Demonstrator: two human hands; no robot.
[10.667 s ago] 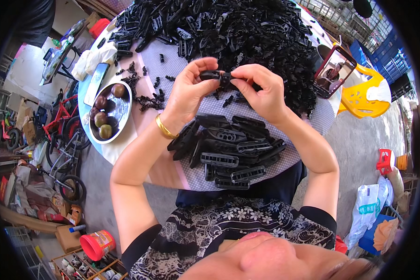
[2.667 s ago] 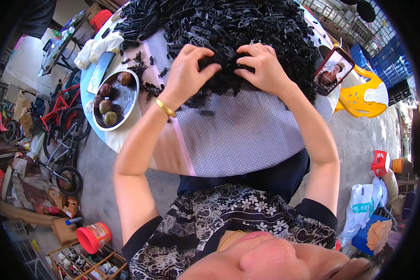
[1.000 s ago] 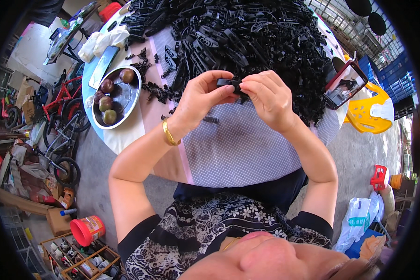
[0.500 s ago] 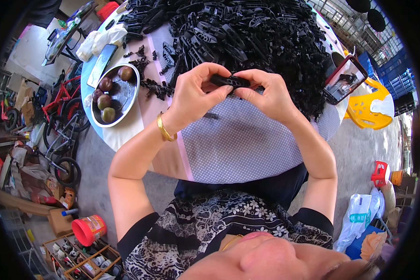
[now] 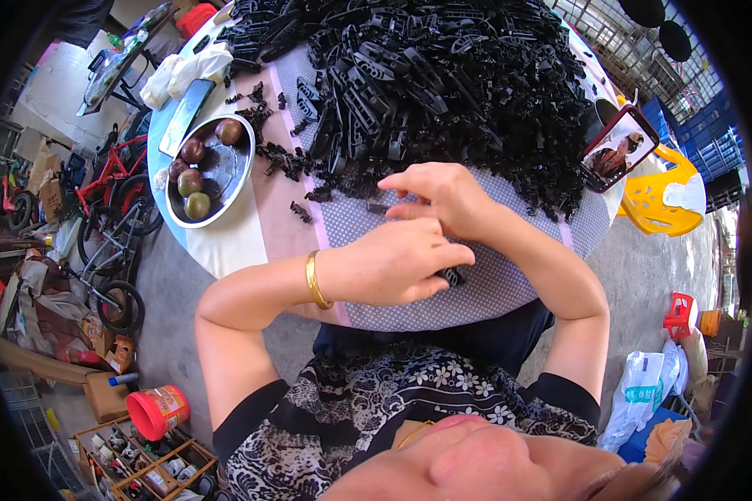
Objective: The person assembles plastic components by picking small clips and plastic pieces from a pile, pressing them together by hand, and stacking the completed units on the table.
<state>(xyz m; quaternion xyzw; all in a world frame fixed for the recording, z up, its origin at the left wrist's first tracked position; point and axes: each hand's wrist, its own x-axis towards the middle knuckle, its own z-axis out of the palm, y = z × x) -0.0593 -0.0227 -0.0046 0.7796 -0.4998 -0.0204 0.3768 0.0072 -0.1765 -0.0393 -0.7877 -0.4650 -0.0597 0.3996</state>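
Note:
A black plastic part (image 5: 453, 276) shows between the fingertips of my left hand (image 5: 388, 263), which is closed on it low over the dotted tablecloth and mostly hides it. A gold bangle circles that wrist. Just beyond, my right hand (image 5: 447, 199) points leftward, its index finger stretched out and apart from the fingers below; I see nothing held in it. Close under those fingers a small dark piece (image 5: 378, 208) lies on the cloth. A large heap of black plastic parts (image 5: 426, 75) covers the far side of the round table, in long and small shapes.
On the left are a metal bowl (image 5: 174, 204) of several round fruits, a phone (image 5: 187, 113) and a white cloth bundle (image 5: 188, 71). Loose black bits (image 5: 284, 159) lie beside the heap. A propped phone (image 5: 620, 149) stands at the right edge, near a yellow stool (image 5: 664, 200).
Both hands have come nearer and separated from their shared grip on the black part. My left hand has moved right with it, and my right hand has let go and turned leftward.

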